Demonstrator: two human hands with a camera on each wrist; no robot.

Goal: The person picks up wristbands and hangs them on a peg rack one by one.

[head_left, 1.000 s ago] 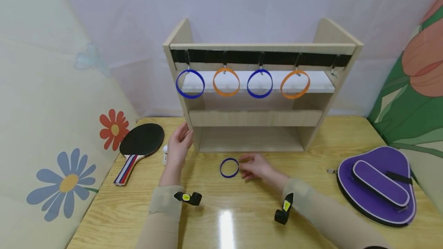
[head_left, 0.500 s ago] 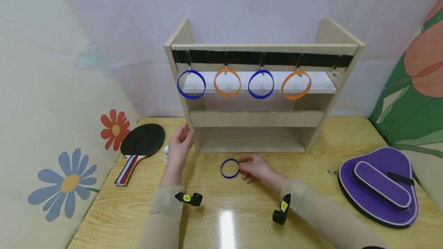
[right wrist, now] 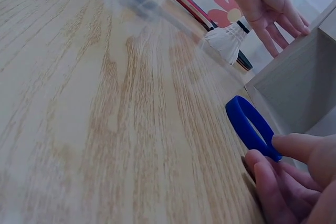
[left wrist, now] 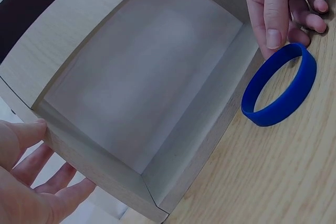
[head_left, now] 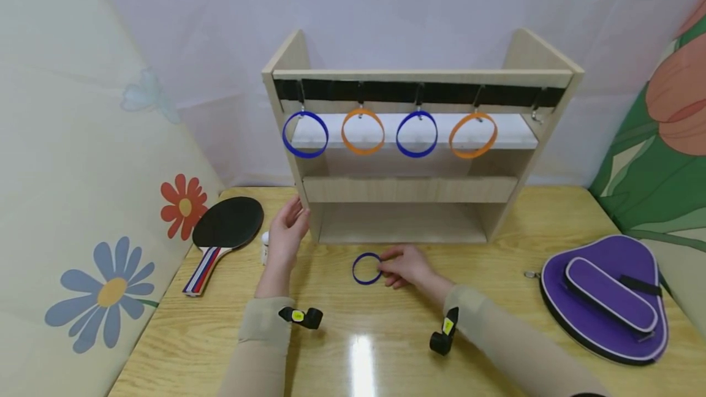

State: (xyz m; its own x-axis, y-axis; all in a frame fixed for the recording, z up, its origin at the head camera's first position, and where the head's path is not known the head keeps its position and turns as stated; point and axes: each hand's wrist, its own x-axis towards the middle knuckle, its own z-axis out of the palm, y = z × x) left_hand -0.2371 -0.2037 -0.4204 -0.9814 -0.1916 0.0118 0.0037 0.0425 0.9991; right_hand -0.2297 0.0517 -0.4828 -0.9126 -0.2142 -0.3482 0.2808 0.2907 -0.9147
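A blue silicone wristband (head_left: 366, 269) is by the table in front of the wooden shelf (head_left: 410, 189). My right hand (head_left: 407, 266) pinches its right edge between thumb and fingers, and the band stands tilted in the right wrist view (right wrist: 247, 125). My left hand (head_left: 288, 230) rests against the shelf's left side panel. In the left wrist view its thumb touches the panel's front edge, and the fingers lie fairly straight along the outer side. Blue (head_left: 305, 155) and orange wristbands (head_left: 362, 152) hang from hooks on the shelf's black strip; the rightmost hook (head_left: 536, 116) is bare.
Left of my left hand lies a black table tennis bat (head_left: 228, 223) with a striped handle. A white shuttlecock (right wrist: 228, 41) stands between them, partly hidden in the head view. A purple bat case (head_left: 603, 299) lies on the right of the wooden table (head_left: 331, 348).
My right hand has edged slightly left onto the wristband's edge and now pinches it. The left hand stays at the shelf. The head view has shifted a little.
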